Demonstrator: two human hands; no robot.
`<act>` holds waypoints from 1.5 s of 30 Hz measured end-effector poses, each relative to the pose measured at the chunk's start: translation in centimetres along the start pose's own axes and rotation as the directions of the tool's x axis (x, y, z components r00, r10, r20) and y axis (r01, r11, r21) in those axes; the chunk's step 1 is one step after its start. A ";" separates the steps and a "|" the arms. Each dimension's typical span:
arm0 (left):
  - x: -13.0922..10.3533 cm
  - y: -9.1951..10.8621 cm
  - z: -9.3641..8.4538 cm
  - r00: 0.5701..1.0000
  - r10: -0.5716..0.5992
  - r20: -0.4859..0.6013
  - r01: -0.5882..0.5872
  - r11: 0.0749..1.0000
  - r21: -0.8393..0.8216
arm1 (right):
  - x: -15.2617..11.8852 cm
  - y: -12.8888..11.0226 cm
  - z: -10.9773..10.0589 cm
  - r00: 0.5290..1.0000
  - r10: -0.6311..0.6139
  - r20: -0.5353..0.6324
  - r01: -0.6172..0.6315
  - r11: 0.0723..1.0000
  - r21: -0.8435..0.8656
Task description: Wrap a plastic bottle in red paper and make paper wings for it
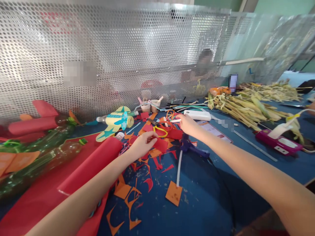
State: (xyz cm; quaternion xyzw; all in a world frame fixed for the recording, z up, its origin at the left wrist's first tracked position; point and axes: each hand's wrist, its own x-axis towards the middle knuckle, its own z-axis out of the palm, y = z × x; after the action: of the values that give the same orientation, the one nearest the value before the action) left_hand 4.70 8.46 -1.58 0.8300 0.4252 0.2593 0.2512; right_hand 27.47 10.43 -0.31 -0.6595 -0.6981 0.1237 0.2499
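My left hand point(143, 143) pinches a small red paper piece point(161, 145) above the scraps at the centre of the table. My right hand point(183, 122) reaches farther back, its fingers closed around a thin white stick-like object point(175, 121). Yellow-handled scissors point(160, 131) lie between my hands. Below my right wrist rests a blue glue gun point(194, 149) with its cord trailing forward. A white glue stick point(179, 167) meets an orange paper square point(174, 193) nearer to me.
Red rolled paper point(92, 164) and green bottles point(44, 164) lie at left. A bottle plane point(115, 121), cups point(155, 105), a phone point(214, 131), corn husks point(241, 108) and a purple power strip point(279, 142) surround the work area. Perforated metal mesh point(137, 49) stands behind.
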 end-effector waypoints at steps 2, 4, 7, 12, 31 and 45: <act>-0.5 0.1 -0.4 0.999 -0.022 -0.042 0.019 0.997 -0.073 | 1.3 -0.4 0.8 1.000 -0.018 0.008 0.019 0.999 -0.044; -1.2 0.5 -1.0 0.995 -0.043 -0.090 0.031 0.991 -0.128 | 2.4 -0.8 1.5 0.999 -0.033 0.011 0.033 0.997 -0.067; -3.0 1.6 -2.2 0.984 -0.068 -0.162 0.038 0.983 -0.182 | 3.5 -0.9 2.0 0.998 -0.055 0.037 0.057 0.996 -0.069; -6.6 2.9 -4.1 0.975 -0.122 -0.187 0.076 0.969 -0.234 | 2.6 -2.2 0.8 0.991 -0.124 0.056 0.123 0.992 0.026; -10.3 -0.4 -4.6 0.931 -0.350 -0.104 0.317 0.917 -0.242 | -4.5 -4.7 0.0 0.835 -0.363 0.413 0.318 0.932 0.176; -10.6 -1.2 -3.2 0.859 -0.420 -0.292 0.339 0.895 -0.292 | -3.4 -3.6 1.0 0.959 -0.147 0.241 0.245 0.856 -0.455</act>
State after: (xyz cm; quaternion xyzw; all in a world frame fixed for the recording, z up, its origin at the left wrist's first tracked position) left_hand -3.44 0.83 -2.28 0.6353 0.5858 0.3940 0.3130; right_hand 23.84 6.86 -0.02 -0.6103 -0.7918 -0.0150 0.0192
